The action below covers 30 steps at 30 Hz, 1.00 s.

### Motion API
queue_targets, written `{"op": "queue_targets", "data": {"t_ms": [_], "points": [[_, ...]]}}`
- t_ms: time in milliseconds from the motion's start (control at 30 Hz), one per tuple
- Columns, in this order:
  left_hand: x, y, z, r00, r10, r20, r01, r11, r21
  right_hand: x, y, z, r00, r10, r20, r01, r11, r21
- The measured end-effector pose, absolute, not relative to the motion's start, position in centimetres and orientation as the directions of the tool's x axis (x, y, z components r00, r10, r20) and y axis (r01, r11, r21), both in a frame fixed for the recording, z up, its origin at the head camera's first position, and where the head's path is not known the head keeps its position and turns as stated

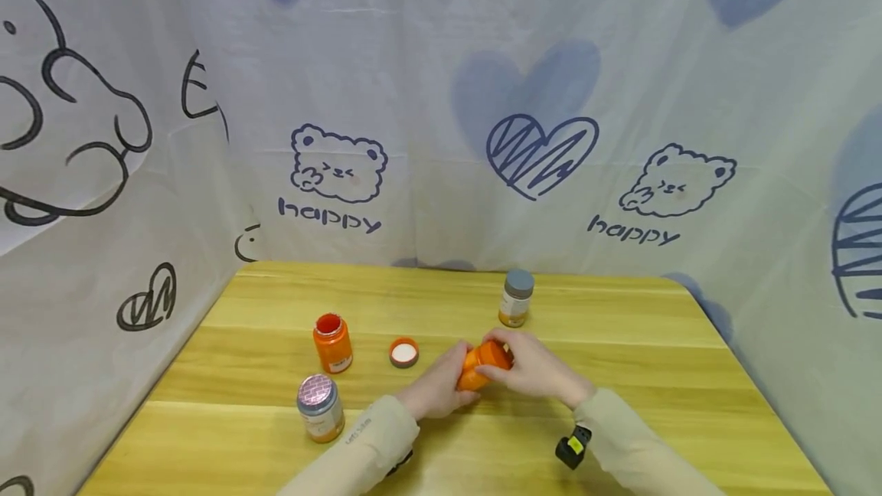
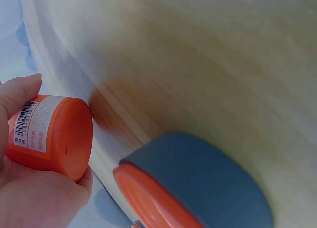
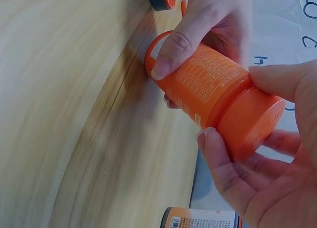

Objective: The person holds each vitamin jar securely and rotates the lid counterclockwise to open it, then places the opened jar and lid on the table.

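An orange bottle (image 3: pixel 198 79) lies tilted between both hands, above the table. My left hand (image 1: pixel 441 383) grips its body near the base; the left wrist view shows a white barcode label (image 2: pixel 34 124) beside the thumb. The fingers and thumb of my right hand (image 1: pixel 530 364) pinch the rim of its orange cap (image 3: pixel 252 121), which sits on the bottle. Left of the hands, a loose grey and orange lid (image 1: pixel 403 353) rests with its white inside facing up. Beyond it is an open orange jar (image 1: pixel 333 344) with no lid on.
A grey-lidded jar (image 1: pixel 515 298) stands behind my right hand. At the front left is another jar (image 1: pixel 320 409) with a pink patterned top. The wooden table (image 1: pixel 654 373) meets a printed cloth (image 1: pixel 427 98) at its back edge.
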State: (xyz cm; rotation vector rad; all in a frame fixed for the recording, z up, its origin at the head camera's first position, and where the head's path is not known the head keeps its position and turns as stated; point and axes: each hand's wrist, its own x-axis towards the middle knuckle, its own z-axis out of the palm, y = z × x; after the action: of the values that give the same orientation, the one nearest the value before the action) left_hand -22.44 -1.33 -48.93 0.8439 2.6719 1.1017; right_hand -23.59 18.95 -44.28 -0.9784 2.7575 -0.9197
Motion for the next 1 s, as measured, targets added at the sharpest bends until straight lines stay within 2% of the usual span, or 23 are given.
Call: {"op": "queue_targets", "data": {"t_ms": [600, 1000], "points": [[-22.30, -1.29, -49.38, -0.840, 0.537, 0.084, 0.441, 0.583, 0.683, -23.33, 19.48, -44.55, -0.737, -0.645, 0.202, -0.649, 0.594, -0.474], [-22.31, -1.52, -49.18, -0.834, 0.544, 0.091, 0.447, 0.570, 0.690, -23.24, 19.21, -44.13, -0.718, -0.659, 0.224, -0.671, 0.570, -0.474]]}}
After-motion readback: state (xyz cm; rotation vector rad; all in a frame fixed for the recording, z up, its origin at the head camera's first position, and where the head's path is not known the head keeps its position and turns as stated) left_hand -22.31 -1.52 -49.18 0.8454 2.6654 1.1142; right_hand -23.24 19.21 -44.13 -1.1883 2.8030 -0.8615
